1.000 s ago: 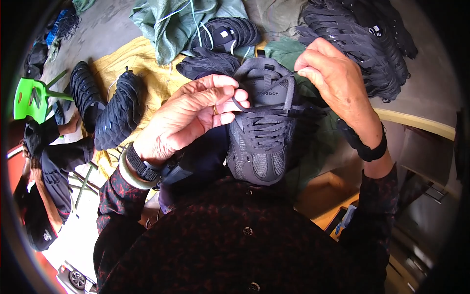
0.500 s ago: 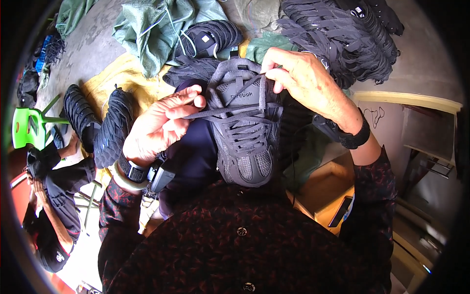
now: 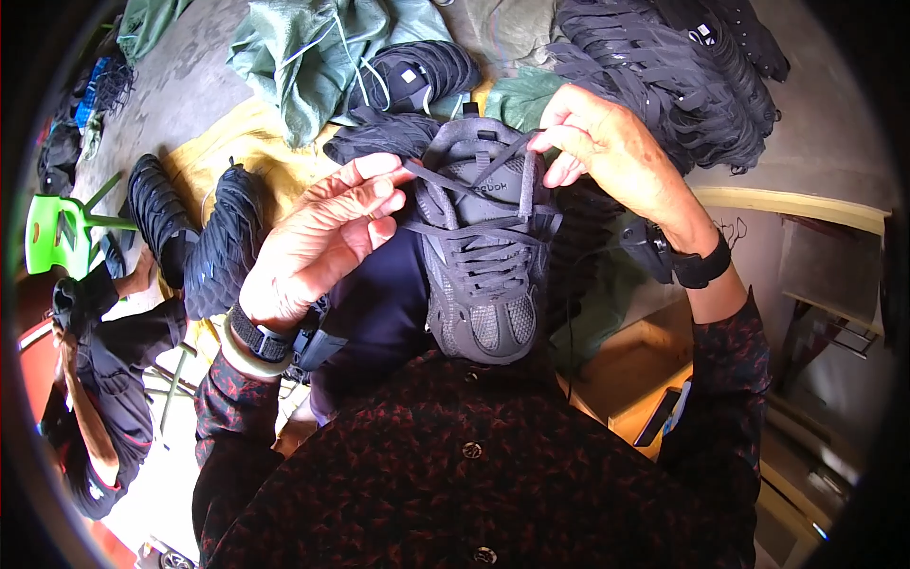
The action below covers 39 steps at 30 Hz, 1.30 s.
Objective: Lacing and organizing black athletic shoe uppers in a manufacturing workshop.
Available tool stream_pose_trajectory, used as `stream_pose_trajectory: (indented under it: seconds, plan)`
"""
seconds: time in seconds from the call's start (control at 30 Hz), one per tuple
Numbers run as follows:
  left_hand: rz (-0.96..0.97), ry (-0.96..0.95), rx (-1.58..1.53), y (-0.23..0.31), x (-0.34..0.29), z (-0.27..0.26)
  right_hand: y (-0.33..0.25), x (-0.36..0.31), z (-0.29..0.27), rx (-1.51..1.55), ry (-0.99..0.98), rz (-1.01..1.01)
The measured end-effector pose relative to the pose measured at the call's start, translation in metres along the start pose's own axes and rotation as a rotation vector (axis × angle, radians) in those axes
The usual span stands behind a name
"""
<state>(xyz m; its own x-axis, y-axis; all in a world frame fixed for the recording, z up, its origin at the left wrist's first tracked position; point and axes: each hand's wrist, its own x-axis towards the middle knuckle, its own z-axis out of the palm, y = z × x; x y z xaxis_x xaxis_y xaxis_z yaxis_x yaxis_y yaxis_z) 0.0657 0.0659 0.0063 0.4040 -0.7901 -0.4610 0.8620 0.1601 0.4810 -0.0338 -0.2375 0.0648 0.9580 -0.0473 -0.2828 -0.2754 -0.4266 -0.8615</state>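
A dark grey sneaker [image 3: 483, 318] rests toe toward me in front of my chest, its tongue and collar facing away; its sole is hidden. Flat grey shoelace [image 3: 445, 182] criss-crosses its front, and the upper loose parts run to both hands. At the left of the collar, my left hand [image 3: 327, 232] pinches one part of the lace between thumb and forefinger. My right hand [image 3: 607, 147] is closed at the top right of the tongue, with the other part of the lace at its fingertips.
Stacks of dark shoe uppers [image 3: 664, 81] lie at the far right, more uppers [image 3: 223, 242] at left. Green sacking [image 3: 303, 71] and yellow sacking [image 3: 218, 142] cover the floor ahead. A wooden drawer [image 3: 630, 370] is by my right side. Another person [image 3: 100, 398] sits at left near a green chair [image 3: 59, 232].
My left hand has risen and now holds a lace part higher, beside the collar. My right hand has shifted slightly right. The sneaker has moved a little right in view.
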Motion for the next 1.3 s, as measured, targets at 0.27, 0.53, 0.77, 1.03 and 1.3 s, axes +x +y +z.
stream_pose_trajectory:
  seconds: [0.27,0.53,0.77,1.03,1.3]
  plan:
    - [0.064,0.072,0.344,-0.008,-0.003,0.006,0.001,0.004,-0.006,0.008,-0.012,0.122]
    - [0.075,-0.008,1.168,-0.003,-0.013,0.007,-0.008,-0.002,-0.002,-0.205,0.075,0.057]
    - [0.002,0.041,1.197,0.017,-0.026,-0.019,-0.034,-0.004,0.016,-0.531,0.238,-0.333]
    - [0.434,0.347,2.045,0.008,-0.047,-0.072,-0.050,0.023,0.054,-0.592,0.045,-0.730]
    - [0.476,0.502,1.387,0.008,-0.053,-0.057,-0.046,0.038,0.073,-0.496,-0.084,-0.766]
